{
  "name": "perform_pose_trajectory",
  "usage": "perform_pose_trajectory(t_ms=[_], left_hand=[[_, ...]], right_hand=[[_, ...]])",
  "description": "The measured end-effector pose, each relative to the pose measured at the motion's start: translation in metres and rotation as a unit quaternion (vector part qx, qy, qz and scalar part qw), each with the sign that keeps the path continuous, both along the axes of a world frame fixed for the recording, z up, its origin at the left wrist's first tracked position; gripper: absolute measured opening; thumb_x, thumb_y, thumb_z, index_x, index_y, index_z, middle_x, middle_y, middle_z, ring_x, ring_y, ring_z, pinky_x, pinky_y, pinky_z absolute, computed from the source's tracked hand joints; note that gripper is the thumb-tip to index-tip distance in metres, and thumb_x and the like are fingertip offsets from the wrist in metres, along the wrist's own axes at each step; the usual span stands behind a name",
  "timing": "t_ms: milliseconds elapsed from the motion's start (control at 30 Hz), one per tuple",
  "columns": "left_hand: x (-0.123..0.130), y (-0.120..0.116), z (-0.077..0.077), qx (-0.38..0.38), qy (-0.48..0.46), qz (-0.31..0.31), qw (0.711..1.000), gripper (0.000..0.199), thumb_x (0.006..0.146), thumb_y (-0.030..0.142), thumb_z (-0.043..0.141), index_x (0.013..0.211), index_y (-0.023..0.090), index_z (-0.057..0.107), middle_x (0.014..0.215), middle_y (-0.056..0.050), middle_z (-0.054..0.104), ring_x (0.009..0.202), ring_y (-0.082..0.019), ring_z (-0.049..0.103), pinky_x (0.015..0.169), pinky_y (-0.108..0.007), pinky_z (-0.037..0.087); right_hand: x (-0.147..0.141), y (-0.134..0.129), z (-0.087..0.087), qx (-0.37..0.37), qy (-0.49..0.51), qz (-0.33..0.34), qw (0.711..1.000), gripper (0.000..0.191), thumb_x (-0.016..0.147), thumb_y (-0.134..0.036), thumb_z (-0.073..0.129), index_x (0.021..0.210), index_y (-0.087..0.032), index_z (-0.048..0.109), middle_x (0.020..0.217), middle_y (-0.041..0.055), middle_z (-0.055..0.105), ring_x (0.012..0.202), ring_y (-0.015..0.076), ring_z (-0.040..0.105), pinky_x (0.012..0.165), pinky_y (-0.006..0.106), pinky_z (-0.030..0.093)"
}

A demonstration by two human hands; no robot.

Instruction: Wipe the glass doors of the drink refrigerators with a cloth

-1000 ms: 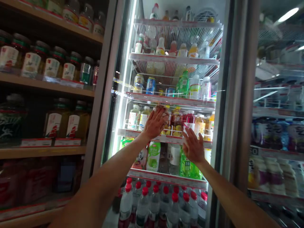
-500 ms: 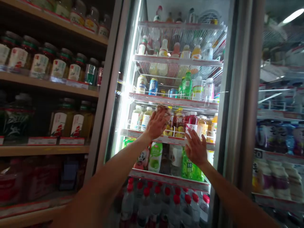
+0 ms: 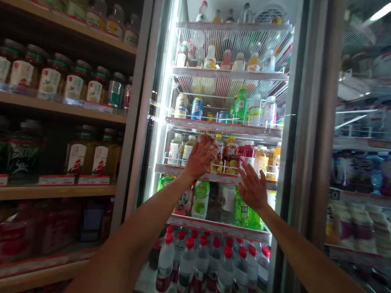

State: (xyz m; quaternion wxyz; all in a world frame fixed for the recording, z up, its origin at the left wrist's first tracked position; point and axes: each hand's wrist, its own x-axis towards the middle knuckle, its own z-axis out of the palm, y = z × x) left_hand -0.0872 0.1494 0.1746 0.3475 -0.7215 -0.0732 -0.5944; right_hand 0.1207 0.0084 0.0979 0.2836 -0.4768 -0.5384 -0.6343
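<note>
Head view: the left hand is spread over a crumpled cloth at the glass door; whether its grip closes on the cloth, I cannot tell; the right hand is open, empty, near the glass; the cloth looks light, soft, best held bunched under the palm; one cloth, two hands.

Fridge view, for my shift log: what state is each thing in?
Glass door: looks shut.
Strip light: lit.
Left hand: flat, over the cloth.
Cloth, apparently: bunched, blurred.
Right hand: open, fingers spread.
Red-capped bottles: upright, capped.
Blue can: upright.
</note>
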Motion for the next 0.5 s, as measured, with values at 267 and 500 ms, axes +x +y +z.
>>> perform_pose_trajectory(t_ms=[267,500], left_hand=[[-0.049,0.033,0.013,-0.084,-0.182,0.007,0.98,0.039,0.087,0.026,0.042,0.124,0.017,0.047,0.143,-0.015,0.035,0.136,-0.028,0.022,0.105,-0.05,0.027],[-0.006,0.0,-0.019,0.09,0.118,-0.011,0.989,0.036,0.086,0.025,0.045,0.122,0.025,0.05,0.143,-0.007,0.037,0.138,-0.022,0.019,0.11,-0.042,0.023]], right_hand=[[-0.002,0.0,0.0,0.007,-0.004,-0.001,1.0,0.055,0.086,-0.027,0.039,0.139,-0.02,0.029,0.137,0.0117,0.045,0.132,0.0217,0.034,0.11,0.047,0.013],[-0.001,-0.001,0.001,0.008,-0.007,-0.002,1.0,0.055,0.086,-0.027,0.039,0.139,-0.02,0.029,0.137,0.012,0.046,0.131,0.0218,0.035,0.11,0.047,0.014]])
